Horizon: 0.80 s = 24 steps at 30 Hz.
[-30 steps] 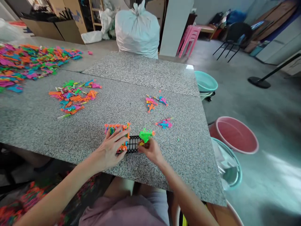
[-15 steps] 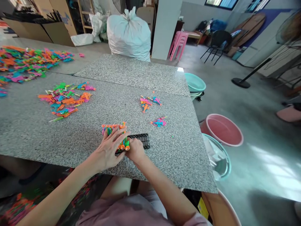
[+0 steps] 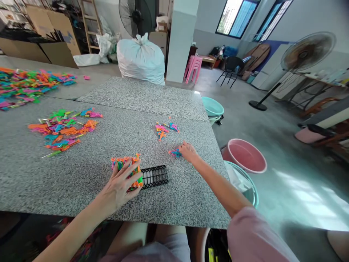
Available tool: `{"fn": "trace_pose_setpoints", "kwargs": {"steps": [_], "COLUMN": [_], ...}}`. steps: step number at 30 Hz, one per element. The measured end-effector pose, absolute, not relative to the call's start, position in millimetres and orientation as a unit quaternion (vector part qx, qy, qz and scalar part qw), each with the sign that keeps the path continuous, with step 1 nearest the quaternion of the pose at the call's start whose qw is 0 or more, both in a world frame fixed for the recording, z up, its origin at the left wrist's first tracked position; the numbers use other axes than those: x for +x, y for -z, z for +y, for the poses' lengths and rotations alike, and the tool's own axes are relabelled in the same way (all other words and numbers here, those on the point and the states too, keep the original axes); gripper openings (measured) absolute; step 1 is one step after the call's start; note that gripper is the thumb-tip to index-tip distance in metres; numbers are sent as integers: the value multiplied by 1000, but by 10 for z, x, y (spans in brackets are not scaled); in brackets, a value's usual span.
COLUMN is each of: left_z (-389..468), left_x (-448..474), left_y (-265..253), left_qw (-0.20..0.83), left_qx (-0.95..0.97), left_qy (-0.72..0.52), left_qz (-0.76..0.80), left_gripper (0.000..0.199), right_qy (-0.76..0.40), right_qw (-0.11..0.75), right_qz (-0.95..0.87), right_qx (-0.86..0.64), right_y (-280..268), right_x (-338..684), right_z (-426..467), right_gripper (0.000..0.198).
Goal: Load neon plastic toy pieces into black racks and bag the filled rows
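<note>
My left hand (image 3: 120,180) lies over a packed cluster of small bright plastic pieces with orange cup-shaped ends (image 3: 138,185), its fingers spread across them and the thumb at the near side. They stand in the left part of a black plastic grid rack (image 3: 155,176), whose right part shows open cells. Out to the right, my right hand (image 3: 188,151) is closed at a small blue and pink plastic piece (image 3: 175,153) on the table; its fingertips are partly hidden. Farther back lie a few more pink, orange and blue pieces (image 3: 161,133).
A loose pile of coloured plastic pieces (image 3: 64,129) lies left on the speckled table (image 3: 109,142), with a bigger heap (image 3: 29,85) beyond. A white sack (image 3: 140,58) stands behind the table. Tubs, one pink (image 3: 247,156), stand on the floor past the right edge.
My right hand has left the rack and moved right and away from me to the blue and pink piece. My left hand stays on the cluster. The view has tilted up and turned right.
</note>
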<state>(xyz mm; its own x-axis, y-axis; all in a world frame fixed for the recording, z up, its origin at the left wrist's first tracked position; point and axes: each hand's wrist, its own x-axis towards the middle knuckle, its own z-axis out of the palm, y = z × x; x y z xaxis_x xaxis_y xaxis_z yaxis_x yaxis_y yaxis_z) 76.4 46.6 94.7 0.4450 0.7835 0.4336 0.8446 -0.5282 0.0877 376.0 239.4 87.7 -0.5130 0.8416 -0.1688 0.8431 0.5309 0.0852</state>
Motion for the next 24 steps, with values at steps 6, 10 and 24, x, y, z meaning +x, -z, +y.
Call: {"fn": "trace_pose_setpoints", "kwargs": {"steps": [6, 10, 24], "left_z": [450, 438, 403], "left_x": [608, 588, 670], "left_y": [-1054, -1048, -1081], "left_qw": [11, -2, 14], "left_qx": [-867, -864, -860], "left_qy": [197, 190, 187], "left_qz": [-458, -466, -476], "left_gripper": [21, 20, 19], "right_qy": [306, 522, 261], "right_qw": [-166, -289, -65], "right_qz": [802, 688, 860], "right_qx": [485, 414, 434], "right_y": [-522, -315, -663], "right_x": [3496, 2783, 2334], "right_z": [1891, 1442, 1401], "right_gripper": [20, 20, 36]}}
